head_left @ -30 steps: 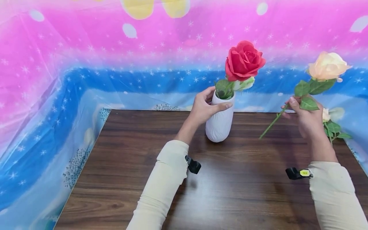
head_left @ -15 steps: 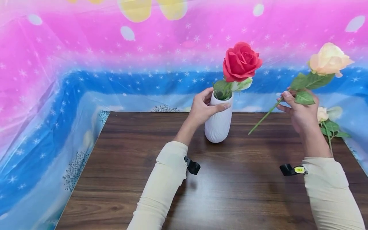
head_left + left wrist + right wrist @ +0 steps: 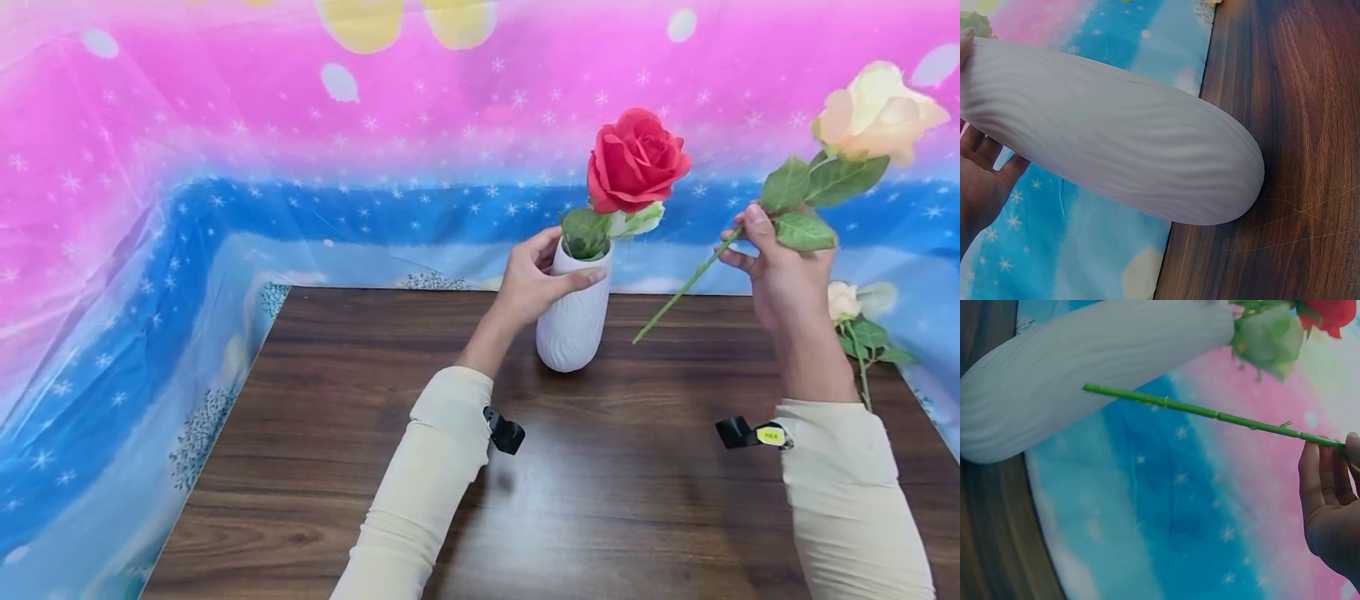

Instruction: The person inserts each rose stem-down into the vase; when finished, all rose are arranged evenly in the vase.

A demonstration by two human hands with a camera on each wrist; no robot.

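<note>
A ribbed white vase stands on the wooden table, and my left hand grips it just below the rim, thumb across the front. In it are a red rose and a smaller pale green-white flower behind. To the right, my right hand pinches the green stem of a cream-peach rose between thumb and fingers, bloom up. The bare stem slants down toward the vase; its lower end overlaps the vase in the right wrist view. The vase's ribbed side fills the left wrist view.
Another pale rose with green leaves lies at the table's right side, partly behind my right forearm. The dark wooden table meets a pink and blue snowflake cloth at its back and left edges.
My right hand has raised the cream-peach rose and shifted slightly left, bringing the stem's end nearer the vase. My left hand and the vase have stayed in place.
</note>
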